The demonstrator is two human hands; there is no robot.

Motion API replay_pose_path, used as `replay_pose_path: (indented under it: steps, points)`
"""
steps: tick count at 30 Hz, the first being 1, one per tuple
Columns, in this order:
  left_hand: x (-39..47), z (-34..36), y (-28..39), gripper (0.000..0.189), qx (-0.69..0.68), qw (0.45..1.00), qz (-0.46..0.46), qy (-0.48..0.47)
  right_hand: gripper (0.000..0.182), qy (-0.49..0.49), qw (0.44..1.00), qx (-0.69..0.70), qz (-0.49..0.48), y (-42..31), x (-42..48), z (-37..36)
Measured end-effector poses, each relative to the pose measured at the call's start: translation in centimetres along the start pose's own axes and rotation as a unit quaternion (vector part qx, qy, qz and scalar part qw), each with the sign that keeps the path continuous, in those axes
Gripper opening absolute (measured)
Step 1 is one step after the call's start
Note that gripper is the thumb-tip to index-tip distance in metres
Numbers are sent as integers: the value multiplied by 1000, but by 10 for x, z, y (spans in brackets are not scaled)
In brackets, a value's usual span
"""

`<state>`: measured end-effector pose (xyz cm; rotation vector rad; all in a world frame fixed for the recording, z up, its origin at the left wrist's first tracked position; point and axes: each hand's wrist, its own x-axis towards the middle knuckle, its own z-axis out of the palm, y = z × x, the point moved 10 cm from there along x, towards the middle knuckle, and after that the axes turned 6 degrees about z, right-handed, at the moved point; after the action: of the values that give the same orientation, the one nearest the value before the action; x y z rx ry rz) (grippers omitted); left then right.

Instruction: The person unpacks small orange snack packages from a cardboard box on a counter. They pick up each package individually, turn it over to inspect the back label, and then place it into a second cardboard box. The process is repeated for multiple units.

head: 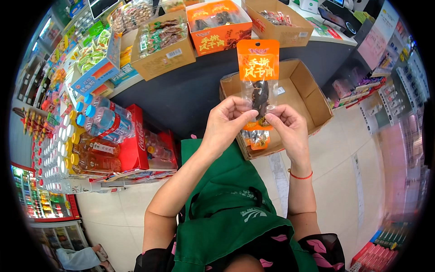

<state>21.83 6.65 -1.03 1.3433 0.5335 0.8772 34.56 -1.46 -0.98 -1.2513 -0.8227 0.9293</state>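
Upright between my two hands is an orange and clear plastic packet of dried meat [261,93], with a hang hole at its top and dark strips showing through its window. My left hand [228,120] pinches the lower left edge between thumb and fingers. On the lower right edge, my right hand [289,127] has the same kind of pinch. Below and behind the packet stands an open cardboard box [302,91]. Another orange-ended packet [260,140] shows at the box's near side, partly covered by the held one.
Along the counter [336,39] stand an orange display box of similar packets [217,39], a carton of wrapped snacks [164,51] and another brown carton [282,32]. Bottled drinks [108,122] crowd a red stand [137,142] at left. A person's legs [81,260] show lower left.
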Motion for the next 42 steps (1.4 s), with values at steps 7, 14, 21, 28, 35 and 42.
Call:
replay_pose_path:
  steps: [7,14,21,28,35,42]
  points:
    - [2,5,-8,12,-13,1000,-11,0,10,-7,1000,6,13,5,-3,-4]
    - [1,4,-11,8,18,1000,-17,8,11,-11,1000,-11,17,11,-4,-9]
    - [2,8,-17,6,14,999,-28,7,11,-17,999,-4,28,15,-4,-13]
    - [3,8,-24,5,22,999,-29,2,10,-16,999,-10,35,18,-3,-15]
    - [3,10,-31,4,4,999,-32,-1,12,-16,999,-13,40,19,-2,-16]
    - [3,13,-36,4,1,999,-33,-6,13,-10,999,-3,41,19,-1,-19]
